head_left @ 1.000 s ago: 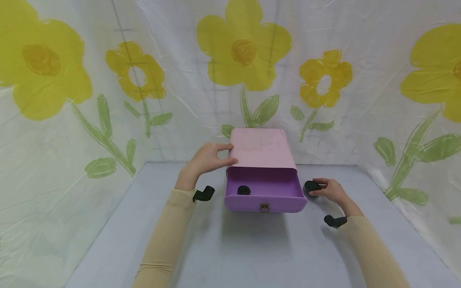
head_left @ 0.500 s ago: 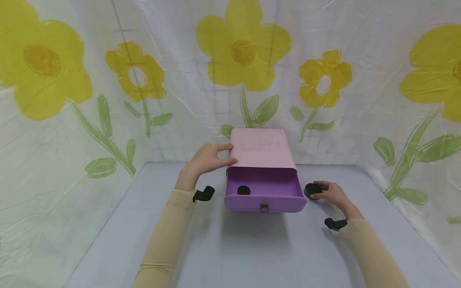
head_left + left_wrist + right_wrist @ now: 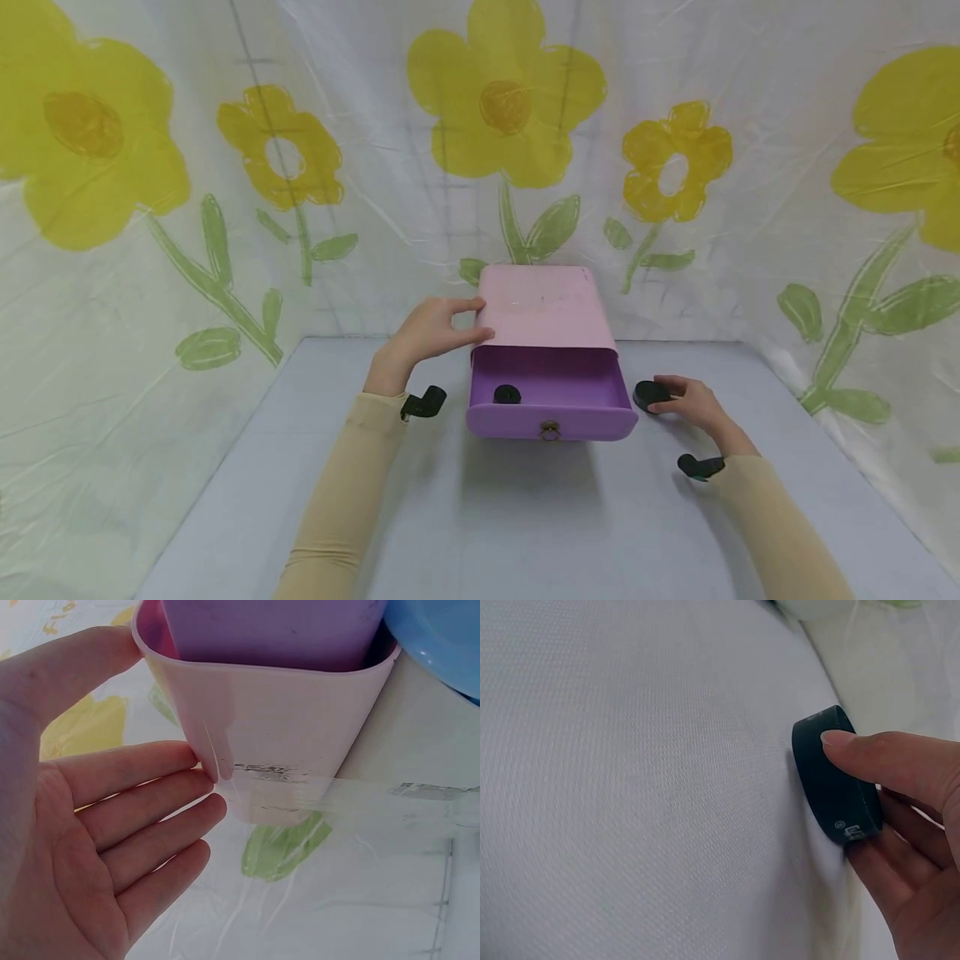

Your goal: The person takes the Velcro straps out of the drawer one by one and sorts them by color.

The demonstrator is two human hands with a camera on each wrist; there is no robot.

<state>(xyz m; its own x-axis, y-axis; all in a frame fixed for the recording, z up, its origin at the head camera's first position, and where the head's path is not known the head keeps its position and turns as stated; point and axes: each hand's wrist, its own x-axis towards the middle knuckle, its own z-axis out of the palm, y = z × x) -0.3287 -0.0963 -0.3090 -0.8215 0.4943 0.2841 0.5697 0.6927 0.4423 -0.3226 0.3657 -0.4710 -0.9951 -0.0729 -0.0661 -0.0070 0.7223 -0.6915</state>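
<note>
A pink box [image 3: 546,307] holds a purple drawer [image 3: 551,422] that is pulled out, with a small ring handle on its front. Inside the drawer lies a small black round thing [image 3: 507,394] with a hole in its middle. My left hand [image 3: 431,329] rests its fingertips against the box's left side, fingers nearly straight; the left wrist view shows its thumb [image 3: 112,652] at the front rim. To the right of the drawer my right hand [image 3: 696,402] pinches a dark round cap [image 3: 832,780] with pale lettering, thumb on one face and fingers behind, close over the table.
The pale table [image 3: 525,517] runs back to a plastic curtain [image 3: 375,208] painted with yellow flowers. A rounded blue thing [image 3: 442,641] shows beside the box in the left wrist view. Each wrist carries a black camera mount [image 3: 424,402].
The right hand and the dark cap have shifted slightly down and right since the first frame. The left hand, box and drawer stay in place.
</note>
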